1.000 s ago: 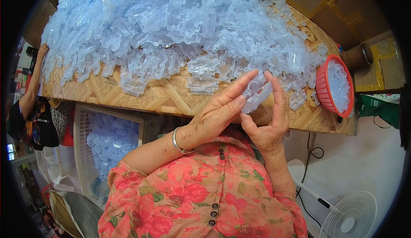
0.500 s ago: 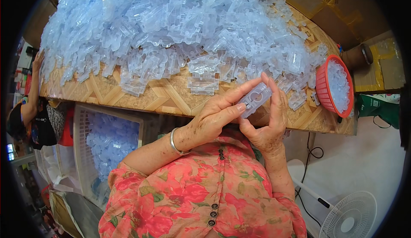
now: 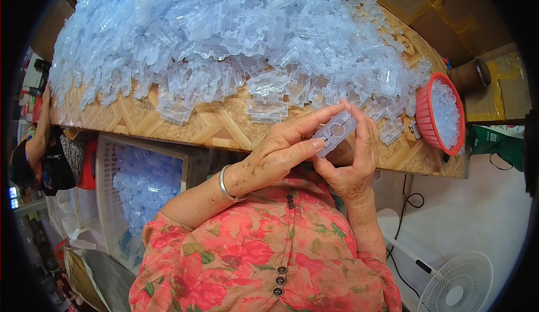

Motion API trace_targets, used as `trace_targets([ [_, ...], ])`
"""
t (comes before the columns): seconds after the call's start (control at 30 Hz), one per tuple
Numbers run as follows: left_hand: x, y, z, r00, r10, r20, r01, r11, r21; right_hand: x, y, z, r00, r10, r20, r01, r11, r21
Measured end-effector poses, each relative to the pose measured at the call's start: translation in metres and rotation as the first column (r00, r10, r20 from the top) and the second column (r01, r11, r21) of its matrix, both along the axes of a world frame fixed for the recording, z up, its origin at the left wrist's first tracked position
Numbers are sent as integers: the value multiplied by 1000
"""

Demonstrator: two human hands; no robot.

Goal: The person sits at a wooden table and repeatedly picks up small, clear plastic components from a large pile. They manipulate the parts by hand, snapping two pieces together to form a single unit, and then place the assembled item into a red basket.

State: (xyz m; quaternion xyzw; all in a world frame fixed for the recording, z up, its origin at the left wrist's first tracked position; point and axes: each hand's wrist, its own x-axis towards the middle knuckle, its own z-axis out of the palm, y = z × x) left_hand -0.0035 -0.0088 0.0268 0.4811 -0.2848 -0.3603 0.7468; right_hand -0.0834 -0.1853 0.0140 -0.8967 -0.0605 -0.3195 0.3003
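Observation:
Just past the table's near edge I hold a clear plastic piece (image 3: 338,134), a flat oblong with a round shape in its middle. My left hand (image 3: 275,146) pinches it, the thumb lying on its lower left side and the fingers along its upper edge. From the other side my right hand (image 3: 353,169) closes round it, thumb at the lower end and fingertips meeting the left ones at the top. Beyond my hands a big heap of similar clear pieces (image 3: 224,37) covers much of the patterned tabletop (image 3: 219,125).
A red basket (image 3: 425,118) of small translucent parts stands at the table's right end. Below the table on the left is a white crate (image 3: 106,194) with more bluish pieces. A white fan (image 3: 455,289) stands lower right. Another person's arm (image 3: 40,127) reaches in at far left.
The plastic piece has tilted slightly in my fingers, its face now showing more clearly. Both hands keep nearly the same place. The other person's arm at far left has shifted a little.

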Motion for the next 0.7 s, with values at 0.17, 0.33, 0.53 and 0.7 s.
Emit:
trace_targets([
  [0.17, 1, 0, -1, 997, 8, 70, -10, 1000, 29, -3, 0, 0, 1000, -14, -28, 14, 1000, 22],
  [0.33, 4, -3, -7, 946, 52, 319, -74, 996, 56, -5, 1, -2, 996, -82, -43, 82, 996, 16],
  [0.53, 2, -6, -7, 986, 35, 165, -35, 999, -7, -7, 2, -5, 997, -75, -16, 75, 996, 53],
  [0.7, -1, -4, -7, 999, 5, -38, -6, 1000, -31, -6, 3, -1, 998, -60, 27, 61, 998, -24],
])
